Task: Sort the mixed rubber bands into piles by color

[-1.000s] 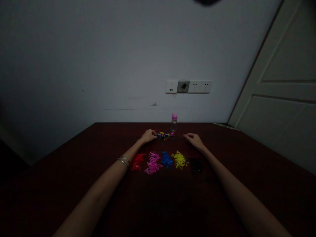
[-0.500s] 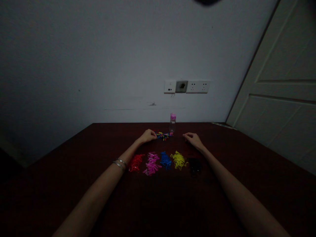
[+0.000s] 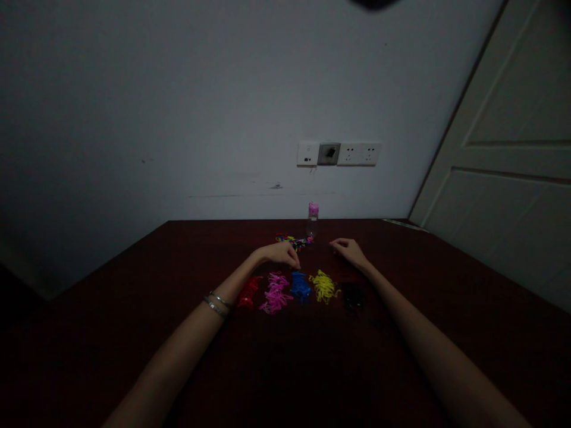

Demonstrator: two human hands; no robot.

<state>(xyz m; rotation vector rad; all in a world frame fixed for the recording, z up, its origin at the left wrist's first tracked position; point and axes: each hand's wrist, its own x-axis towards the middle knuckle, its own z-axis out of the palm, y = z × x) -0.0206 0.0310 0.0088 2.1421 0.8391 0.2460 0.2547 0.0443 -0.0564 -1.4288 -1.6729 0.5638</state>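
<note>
Two bare forearms reach across a dark reddish-brown table in dim light, two silvery bracelets circling the left wrist. Nearer than both hands lie five single-colour piles of thin, string-like pieces, set in one row. The red pile sits against the inner side of the left forearm, partly hidden by it; next comes the pink pile, looser and longer, on the near side of the left hand. The blue pile, compact, lies just below the left fingertips. The yellow pile, brightest of the five, and the black pile, nearly lost against the wood, lie on the near side of the right hand. The strands overlap too much to count.

The left hand points downward, its fingers bunched at the tips; whether they grip a piece, or touch the blue strands, cannot be told. The right hand is loosely curled, thumb close to forefinger, near the tabletop; its grip cannot be made out.

Just beyond the left hand spreads one mixed pile, small and multicoloured. One clear bottle with a pink cap stands upright behind it, farther out than both hands.
</note>
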